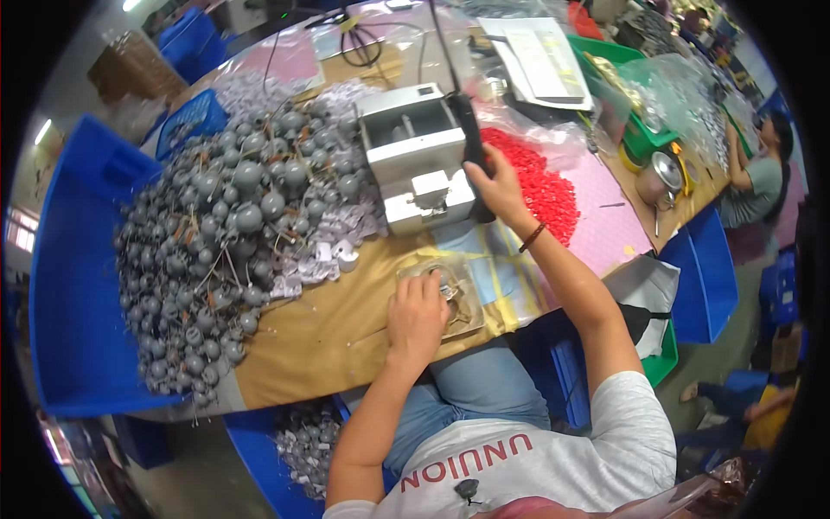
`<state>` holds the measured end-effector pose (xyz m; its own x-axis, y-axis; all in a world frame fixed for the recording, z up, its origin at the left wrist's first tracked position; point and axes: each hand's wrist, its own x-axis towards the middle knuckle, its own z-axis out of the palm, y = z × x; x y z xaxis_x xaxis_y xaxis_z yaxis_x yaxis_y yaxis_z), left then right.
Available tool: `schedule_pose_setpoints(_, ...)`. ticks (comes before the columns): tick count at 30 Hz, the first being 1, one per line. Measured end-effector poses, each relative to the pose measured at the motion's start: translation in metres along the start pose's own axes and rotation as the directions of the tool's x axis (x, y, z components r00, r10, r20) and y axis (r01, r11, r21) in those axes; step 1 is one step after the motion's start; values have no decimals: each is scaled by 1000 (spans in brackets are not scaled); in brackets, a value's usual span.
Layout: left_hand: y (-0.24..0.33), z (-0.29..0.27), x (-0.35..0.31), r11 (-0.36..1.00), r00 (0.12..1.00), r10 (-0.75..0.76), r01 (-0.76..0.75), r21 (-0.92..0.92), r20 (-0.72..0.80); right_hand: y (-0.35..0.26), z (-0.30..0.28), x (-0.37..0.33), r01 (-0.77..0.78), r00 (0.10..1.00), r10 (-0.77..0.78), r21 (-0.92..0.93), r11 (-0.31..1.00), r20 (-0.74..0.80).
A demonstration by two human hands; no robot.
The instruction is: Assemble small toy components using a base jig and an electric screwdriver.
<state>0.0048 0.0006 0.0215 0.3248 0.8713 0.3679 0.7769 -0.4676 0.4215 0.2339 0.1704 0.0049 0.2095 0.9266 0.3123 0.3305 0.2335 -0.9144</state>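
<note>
My left hand (417, 313) is bent over a shallow clear tray (467, 322) at the table's front edge. Its fingers are closed down by small metal-looking parts (449, 292) inside the tray; what they pinch, if anything, is hidden. My right hand (500, 186) lies against the black right side of a white and grey bench machine (415, 160), thumb and fingers apart, with nothing visible in it. Just beyond that hand spreads a heap of small red plastic parts (545, 195).
Grey round parts with wires (233, 208) are heaped on the left, beside small white pieces (324, 246). Blue bins (73, 285) stand at the left and under the table. A green crate (640, 138), a metal pot (660, 177) and another person (761, 173) are at the right.
</note>
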Motion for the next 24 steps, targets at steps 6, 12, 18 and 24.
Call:
schedule_pose_setpoints(6,0,-4,0,998,999,-43,43,-54,-10,-106,-14,-20,314,944,-261,314,896,-200)
schedule_pose_setpoints(12,2,-8,2,996,998,-55,53,-66,-30,-158,7,1,254,946,-323,577,776,19)
schedule_pose_setpoints(18,1,-1,-1,998,997,-55,54,-22,-55,-147,45,23,255,935,-347,544,800,73)
schedule_pose_setpoints(24,0,0,-2,995,996,-89,89,-51,-11,-144,54,24,16,966,-115,388,921,233)
